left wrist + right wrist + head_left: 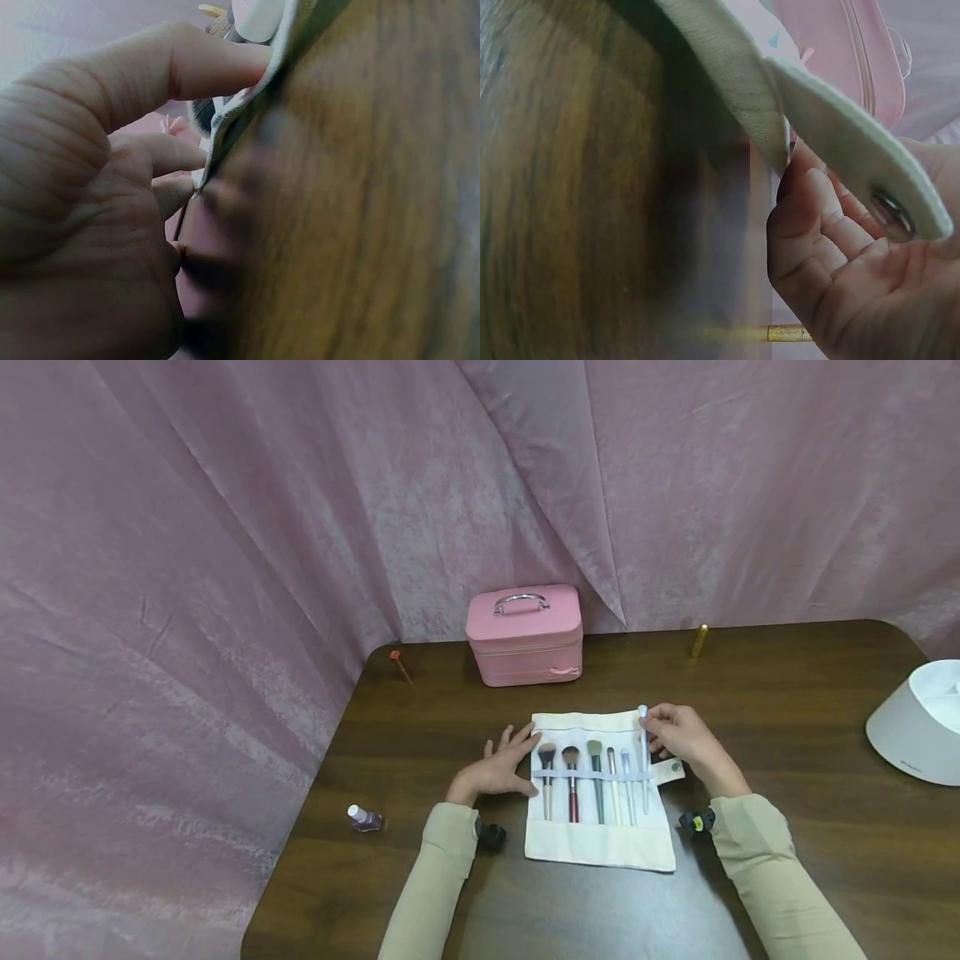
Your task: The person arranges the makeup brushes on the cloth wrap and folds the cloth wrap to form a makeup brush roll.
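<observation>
A white cloth brush roll [600, 843] lies unrolled on the table. Several makeup brushes [596, 777] stand side by side under its pale elastic band. At its right side, my right hand [686, 739] pinches the upper part of a slim pale makeup brush [644, 743], whose lower part lies along the band. The fingers curl in at the roll's edge; the right wrist view hides the brush behind the cloth. My left hand [498, 768], fingers spread, touches the roll's left edge with thumb and fingertips. A snap strap [855, 142] sticks out beside my right hand.
Behind the roll stands a pink case [525, 643] with a metal handle. A gold tube [699, 641] is at the back right, a thin red-tipped item [401, 665] at the back left. A nail polish bottle [365, 818] lies left, a white rounded object [918, 727] right.
</observation>
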The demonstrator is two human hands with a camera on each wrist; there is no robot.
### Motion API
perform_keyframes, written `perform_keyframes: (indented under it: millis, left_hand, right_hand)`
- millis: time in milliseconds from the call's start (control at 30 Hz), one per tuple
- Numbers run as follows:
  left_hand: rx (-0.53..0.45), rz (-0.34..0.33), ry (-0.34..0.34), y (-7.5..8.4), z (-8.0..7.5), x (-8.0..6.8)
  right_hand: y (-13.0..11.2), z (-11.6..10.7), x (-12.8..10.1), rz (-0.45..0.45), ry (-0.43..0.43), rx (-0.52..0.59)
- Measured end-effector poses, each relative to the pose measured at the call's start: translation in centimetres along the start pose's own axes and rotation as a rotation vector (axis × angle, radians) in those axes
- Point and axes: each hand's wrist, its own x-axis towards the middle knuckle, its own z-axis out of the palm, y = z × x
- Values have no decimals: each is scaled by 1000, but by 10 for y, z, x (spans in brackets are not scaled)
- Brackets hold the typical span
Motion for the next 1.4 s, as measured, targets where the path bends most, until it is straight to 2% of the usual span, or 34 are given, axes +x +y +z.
perform_keyframes:
  millis: [267,433,567,1033,1400]
  left_hand:
    - [-2,-7,9,-1,-1,1]
    - [5,-10,12,-2,-3,2]
    - [2,-7,13,-1,-3,2]
    - [-29,6,1,0,-1,0]
    - [-23,3,-3,0,1,-1]
  right_hand:
    - [0,0,2,40,52,-98]
    - [-1,-1,2,75,18,-180]
    - [-2,-2,-1,71,-26,-243]
    - [3,0,-4,131,-30,-285]
    - [1,3,-9,97,-48,-326]
